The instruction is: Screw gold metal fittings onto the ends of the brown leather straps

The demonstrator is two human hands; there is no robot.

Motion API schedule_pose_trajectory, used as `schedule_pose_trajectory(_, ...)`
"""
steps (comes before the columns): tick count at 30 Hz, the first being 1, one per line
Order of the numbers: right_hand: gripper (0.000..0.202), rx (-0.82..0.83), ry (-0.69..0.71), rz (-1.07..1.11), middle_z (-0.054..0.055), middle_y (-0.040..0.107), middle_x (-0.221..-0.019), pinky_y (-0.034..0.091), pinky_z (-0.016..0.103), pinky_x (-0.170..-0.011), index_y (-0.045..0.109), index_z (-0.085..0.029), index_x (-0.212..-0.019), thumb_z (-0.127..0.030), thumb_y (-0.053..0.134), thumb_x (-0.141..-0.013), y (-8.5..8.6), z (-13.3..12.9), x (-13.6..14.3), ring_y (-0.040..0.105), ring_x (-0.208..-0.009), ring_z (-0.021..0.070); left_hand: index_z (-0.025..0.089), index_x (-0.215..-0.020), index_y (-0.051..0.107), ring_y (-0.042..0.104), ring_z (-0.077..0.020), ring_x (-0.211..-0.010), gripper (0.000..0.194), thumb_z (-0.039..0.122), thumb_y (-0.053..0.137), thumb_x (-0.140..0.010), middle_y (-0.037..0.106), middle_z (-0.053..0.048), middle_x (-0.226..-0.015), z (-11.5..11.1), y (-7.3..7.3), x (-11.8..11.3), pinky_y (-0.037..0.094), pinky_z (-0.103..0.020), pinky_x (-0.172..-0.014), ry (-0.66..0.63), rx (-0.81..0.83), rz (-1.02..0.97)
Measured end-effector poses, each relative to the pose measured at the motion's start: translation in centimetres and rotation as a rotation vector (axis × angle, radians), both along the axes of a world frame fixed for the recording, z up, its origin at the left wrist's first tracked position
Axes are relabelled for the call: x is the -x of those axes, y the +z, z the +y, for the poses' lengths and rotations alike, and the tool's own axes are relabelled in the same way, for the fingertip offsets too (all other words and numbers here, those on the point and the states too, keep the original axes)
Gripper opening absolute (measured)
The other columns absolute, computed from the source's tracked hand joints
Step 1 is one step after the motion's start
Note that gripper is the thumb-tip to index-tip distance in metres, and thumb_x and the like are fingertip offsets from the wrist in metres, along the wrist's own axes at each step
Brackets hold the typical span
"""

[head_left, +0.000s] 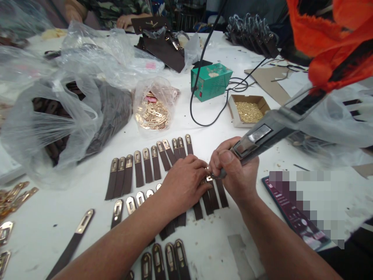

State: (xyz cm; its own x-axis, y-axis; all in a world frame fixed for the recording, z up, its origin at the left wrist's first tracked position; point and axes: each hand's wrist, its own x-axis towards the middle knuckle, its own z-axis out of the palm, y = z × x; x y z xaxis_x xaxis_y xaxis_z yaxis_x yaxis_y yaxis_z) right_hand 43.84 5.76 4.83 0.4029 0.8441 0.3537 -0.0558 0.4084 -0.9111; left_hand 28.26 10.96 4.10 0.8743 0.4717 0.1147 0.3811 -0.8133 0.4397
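My right hand [234,171] is wrapped round the lower end of a grey electric screwdriver [258,134], which slants down to the left. Its tip meets the gold metal end of a brown strap [213,196]. My left hand [186,182] bends over the same spot, its fingers closed on that strap's metal end; the fingertips are partly hidden. Rows of brown straps with slotted gold end plates [146,155] lie around my left hand and forearm. More such straps [159,258] lie nearer me, and a single strap [77,229] rests at the left.
A green power box [211,81] with black cable stands behind. Small gold screws fill a cardboard box [234,112]. Plastic bags hold gold plates [155,116] and dark straps [107,116]. Orange cloth [329,70] hangs round the screwdriver's top. A person's hand [125,21] shows across the table.
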Motion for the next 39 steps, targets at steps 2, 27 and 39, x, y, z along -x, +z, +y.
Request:
schedule_pose_trajectory(2, 0.03, 0.004, 0.019, -0.013, -0.005, 0.051, -0.064, 0.038, 0.027, -0.052, 0.057, -0.021, -0.087, -0.04, 0.079, -0.095, 0.0, 0.1, 0.0, 0.047, -0.055, 0.0115, 0.02, -0.117, 0.076, 0.059, -0.0299, -0.12, 0.025, 0.04, 0.069, -0.102, 0.073, -0.006, -0.128, 0.1, -0.1, -0.1, 0.051, -0.049, -0.104, -0.001, -0.003, 0.004)
schedule_pose_trajectory(27, 0.036, 0.005, 0.052, -0.023, -0.005, 0.055, -0.062, 0.042, 0.026, -0.045, 0.058, -0.021, -0.088, -0.049, 0.08, -0.093, -0.9, 0.1, -0.5, 0.052, -0.048, 0.0115, 0.019, -0.113, 0.077, 0.059, -0.0298, -0.118, 0.024, 0.039, 0.071, -0.101, 0.074, -0.006, -0.119, -0.1, 0.8, -0.2, 0.049, -0.047, -0.1, 0.003, 0.012, 0.094)
schedule_pose_trajectory(39, 0.035, 0.004, -0.026, 0.157, -0.004, 0.053, -0.061, 0.047, 0.028, -0.05, 0.063, -0.02, -0.081, -0.047, 0.082, -0.092, 4.3, -4.5, -0.6, 0.05, -0.047, 0.0116, 0.017, -0.124, 0.073, 0.058, -0.0292, -0.126, 0.025, 0.032, 0.068, -0.104, 0.07, -0.008, -0.14, -0.6, -0.4, 0.0, 0.05, -0.046, -0.103, -0.037, -0.084, -0.042)
